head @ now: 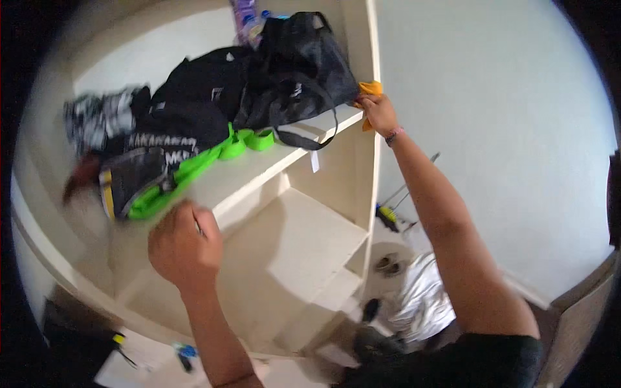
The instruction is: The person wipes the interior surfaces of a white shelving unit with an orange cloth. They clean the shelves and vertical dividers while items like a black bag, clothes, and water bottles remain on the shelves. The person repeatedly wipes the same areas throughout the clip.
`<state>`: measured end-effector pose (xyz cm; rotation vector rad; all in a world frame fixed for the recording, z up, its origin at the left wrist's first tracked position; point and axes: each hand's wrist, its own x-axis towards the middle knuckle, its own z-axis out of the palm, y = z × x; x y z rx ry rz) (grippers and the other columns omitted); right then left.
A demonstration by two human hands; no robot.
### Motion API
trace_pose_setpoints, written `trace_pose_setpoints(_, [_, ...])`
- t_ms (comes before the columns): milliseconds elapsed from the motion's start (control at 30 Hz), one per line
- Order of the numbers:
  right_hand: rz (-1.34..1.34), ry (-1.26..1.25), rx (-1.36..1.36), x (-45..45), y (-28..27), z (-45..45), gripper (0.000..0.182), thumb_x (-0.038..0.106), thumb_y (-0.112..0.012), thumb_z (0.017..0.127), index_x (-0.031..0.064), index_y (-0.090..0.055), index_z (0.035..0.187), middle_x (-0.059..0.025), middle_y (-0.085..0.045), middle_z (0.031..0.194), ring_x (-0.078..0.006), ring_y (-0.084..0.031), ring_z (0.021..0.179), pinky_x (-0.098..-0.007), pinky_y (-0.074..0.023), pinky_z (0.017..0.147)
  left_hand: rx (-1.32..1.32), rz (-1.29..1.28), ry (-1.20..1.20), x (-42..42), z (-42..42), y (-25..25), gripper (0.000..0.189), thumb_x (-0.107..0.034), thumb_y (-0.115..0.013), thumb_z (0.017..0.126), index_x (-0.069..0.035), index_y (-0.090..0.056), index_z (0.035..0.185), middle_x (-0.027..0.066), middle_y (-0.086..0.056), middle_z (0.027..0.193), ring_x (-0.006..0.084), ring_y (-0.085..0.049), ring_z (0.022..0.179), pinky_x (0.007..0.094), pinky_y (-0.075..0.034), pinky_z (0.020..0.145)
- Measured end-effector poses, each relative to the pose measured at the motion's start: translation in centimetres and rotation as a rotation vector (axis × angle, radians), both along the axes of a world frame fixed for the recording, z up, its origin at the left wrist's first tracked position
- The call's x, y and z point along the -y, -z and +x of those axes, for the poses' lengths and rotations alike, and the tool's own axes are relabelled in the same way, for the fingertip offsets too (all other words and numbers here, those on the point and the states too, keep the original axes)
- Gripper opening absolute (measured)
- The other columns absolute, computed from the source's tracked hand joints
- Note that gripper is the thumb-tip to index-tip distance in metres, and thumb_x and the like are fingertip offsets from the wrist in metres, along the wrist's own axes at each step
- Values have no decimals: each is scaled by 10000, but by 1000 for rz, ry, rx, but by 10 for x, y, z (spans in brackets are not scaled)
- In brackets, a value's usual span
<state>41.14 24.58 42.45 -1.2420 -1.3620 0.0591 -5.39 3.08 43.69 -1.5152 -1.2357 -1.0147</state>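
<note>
My right hand (381,114) grips an orange-yellow cloth (371,88) at the front upright (376,160) of a cream shelf unit, level with the upper shelf. Beside it on that shelf sits a black bag (310,63) with its strap loop (310,143) hanging over the front edge. My left hand (187,245), slightly blurred, is curled into a fist before the shelf's left part. Its fingertips are hidden, and nothing clearly shows in it. Near that fist lie a bright green strap (199,165) and a dark bag with yellow trim (131,179).
Black bags or clothing (194,97) and a grey-white patterned cloth (104,119) fill the upper shelf, with bottles (252,29) behind. A lower shelf (310,233) lies beneath. On the floor at right are silvery fabric (424,300), footwear (388,264) and a yellow-black item (387,216).
</note>
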Motion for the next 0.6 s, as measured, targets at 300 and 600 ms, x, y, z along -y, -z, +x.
trace_pose_setpoints(300, [-163,16,199,43,-7,-23,515,448,-423,1087,29,-668,1261,-109,-708,895,-221,-681,860,-347,-524,797,63,-150,242,10,-9,6,195,-208,-635,884,-52,-693,783,123,-731,850,279,-709,815,409,-521,805])
trace_pose_setpoints(600, [-912,67,715,104,-78,-40,584,272,-478,1006,265,-345,1575,-173,-719,1104,-288,-752,819,-415,-640,619,97,-68,211,5,-10,4,153,-176,-639,868,-50,-697,805,123,-735,845,297,-705,765,417,-520,752])
